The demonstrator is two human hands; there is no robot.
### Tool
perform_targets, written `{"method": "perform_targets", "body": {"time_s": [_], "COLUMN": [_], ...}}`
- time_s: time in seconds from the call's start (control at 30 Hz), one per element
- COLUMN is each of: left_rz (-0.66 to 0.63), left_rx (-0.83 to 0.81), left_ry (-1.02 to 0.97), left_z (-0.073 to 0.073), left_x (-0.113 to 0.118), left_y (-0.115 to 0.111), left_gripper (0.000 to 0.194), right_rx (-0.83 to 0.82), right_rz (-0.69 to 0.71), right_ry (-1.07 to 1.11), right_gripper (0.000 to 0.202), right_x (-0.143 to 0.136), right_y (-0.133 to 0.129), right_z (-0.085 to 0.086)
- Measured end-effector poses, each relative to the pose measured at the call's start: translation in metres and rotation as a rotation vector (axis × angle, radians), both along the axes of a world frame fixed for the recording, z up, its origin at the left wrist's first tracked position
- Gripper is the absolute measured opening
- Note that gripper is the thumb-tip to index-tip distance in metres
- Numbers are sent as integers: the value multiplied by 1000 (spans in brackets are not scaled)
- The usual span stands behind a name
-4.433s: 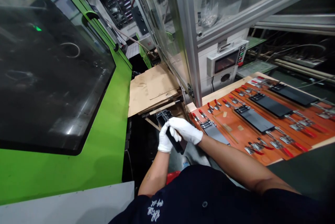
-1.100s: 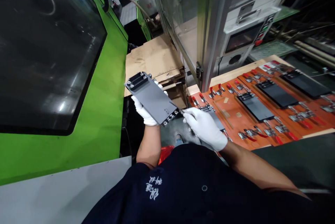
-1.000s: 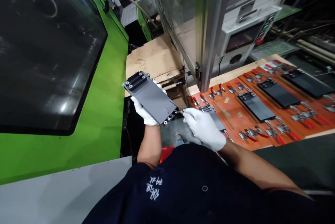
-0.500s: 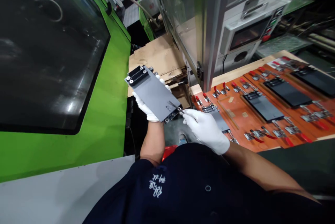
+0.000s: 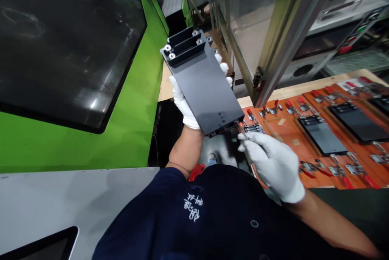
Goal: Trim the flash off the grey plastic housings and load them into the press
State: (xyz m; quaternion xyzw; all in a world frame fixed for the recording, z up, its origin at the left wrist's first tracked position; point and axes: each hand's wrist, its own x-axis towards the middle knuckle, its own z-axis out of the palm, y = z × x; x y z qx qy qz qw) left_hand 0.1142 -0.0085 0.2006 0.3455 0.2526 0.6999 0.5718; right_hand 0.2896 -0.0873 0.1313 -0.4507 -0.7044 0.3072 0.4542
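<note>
A flat grey panel-like part (image 5: pixel 208 86) with black slotted ends and round metal inserts is tilted up in front of me. My left hand (image 5: pixel 185 106), in a white glove, grips it from beneath, with the thumb along the left edge and fingertips showing past the right edge. My right hand (image 5: pixel 272 158), also gloved, pinches a thin metal tool (image 5: pixel 242 129). The tool's tip is at the part's lower right corner; whether it touches there I cannot tell. The exact kind of tool is unclear.
To the right, an orange fixture board (image 5: pixel 285 130) carries red-handled toggle clamps and several similar panels (image 5: pixel 323 136). A framed clear door (image 5: pixel 273 49) stands between it and the green machine (image 5: pixel 152 102) on the left. Cardboard (image 5: pixel 165 84) lies behind the part.
The grey part has come up and closer to my view, tilting more. My right hand has shifted right and down, and the tool now meets the end edge at a different angle.
</note>
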Motion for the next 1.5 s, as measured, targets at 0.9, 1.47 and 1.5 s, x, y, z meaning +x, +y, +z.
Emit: {"method": "perform_targets", "body": {"time_s": [0.9, 1.47, 1.5], "left_rz": [-190, -1008, -1033], "left_rx": [-925, -637, -638], "left_ry": [299, 131, 140], "left_z": [-217, -137, -134], "left_x": [22, 310, 314], "left_y": [-14, -47, -54], "left_gripper": [34, 43, 44], "right_rx": [-124, -170, -161], "right_rz": [-174, -1083, -1120], "right_ry": [-186, 259, 279], "right_gripper": [30, 50, 53], "right_x": [47, 105, 107], "right_y": [-45, -165, -167], "right_z": [-62, -109, -109]}}
